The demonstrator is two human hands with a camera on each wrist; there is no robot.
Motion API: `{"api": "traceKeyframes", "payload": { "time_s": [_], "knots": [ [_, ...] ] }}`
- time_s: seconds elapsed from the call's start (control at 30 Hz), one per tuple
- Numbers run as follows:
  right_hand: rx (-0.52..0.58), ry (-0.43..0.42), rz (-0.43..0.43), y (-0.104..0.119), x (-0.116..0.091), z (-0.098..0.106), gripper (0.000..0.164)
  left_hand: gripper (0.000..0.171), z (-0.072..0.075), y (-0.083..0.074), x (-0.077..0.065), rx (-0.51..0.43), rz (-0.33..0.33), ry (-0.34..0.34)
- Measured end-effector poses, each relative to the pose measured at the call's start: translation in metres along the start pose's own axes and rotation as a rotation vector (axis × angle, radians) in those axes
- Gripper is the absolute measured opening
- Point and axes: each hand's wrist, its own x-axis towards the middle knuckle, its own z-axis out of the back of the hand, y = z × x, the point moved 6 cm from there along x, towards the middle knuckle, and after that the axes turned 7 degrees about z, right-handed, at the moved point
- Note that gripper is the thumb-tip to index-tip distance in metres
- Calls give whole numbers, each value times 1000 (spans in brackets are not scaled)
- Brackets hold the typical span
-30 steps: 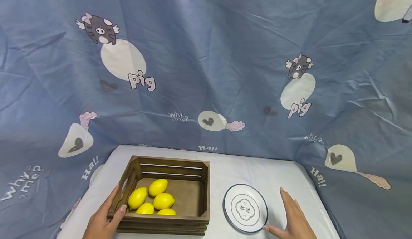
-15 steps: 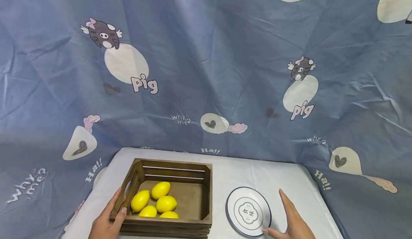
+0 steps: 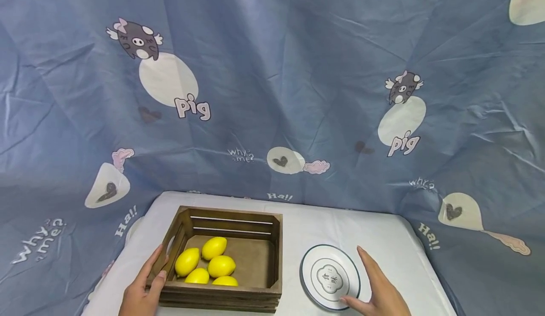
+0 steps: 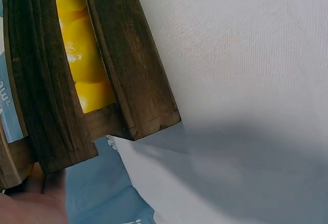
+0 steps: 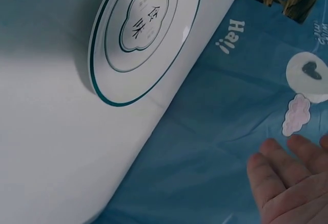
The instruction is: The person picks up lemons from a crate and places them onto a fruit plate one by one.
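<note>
My left hand [image 3: 141,291] grips the left front corner of a brown slatted wooden crate [image 3: 221,300], thumb at the front rim and fingers along the outer left side. Several yellow lemons [image 3: 187,261] lie in the crate's left half. The left wrist view shows the lemons [image 4: 82,49] through the gap between slats. To the right of the crate, a round white plate [image 3: 317,287] with a dark blue-green rim and printed characters lies on the cloth. My right hand [image 3: 379,287] is spread beside the plate, holding nothing; its thumb overlaps the plate's lower right rim in the head view.
White cloth [image 3: 294,231] covers the table. A blue curtain [image 3: 264,70] printed with pigs and words hangs behind it and along both sides. A strip of cloth separates crate and plate.
My right hand has moved left, closer over the plate's right edge. My left hand keeps its grip on the crate. The whole head view has shifted slightly.
</note>
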Motion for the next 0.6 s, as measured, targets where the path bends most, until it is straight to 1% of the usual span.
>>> {"api": "traceKeyframes", "payload": {
  "time_s": [0.1,0.2,0.33,0.4,0.5,0.6],
  "knots": [
    [-11,2,13,5,2,-2,126,56,1,1,0,-5,2,-10],
    [-10,2,18,8,3,-2,126,54,1,0,0,5,-6,-42],
    [7,18,-9,11,5,-4,126,54,2,-2,-1,-11,-11,-82],
    [3,10,-1,14,6,-5,127,54,2,-3,-2,-20,-15,-99],
    [-9,-17,35,18,9,-6,130,54,1,-3,-2,-25,-18,-114],
    [-17,-39,79,23,12,-7,133,54,1,-2,-1,-23,-2,-113]
  ]
}}
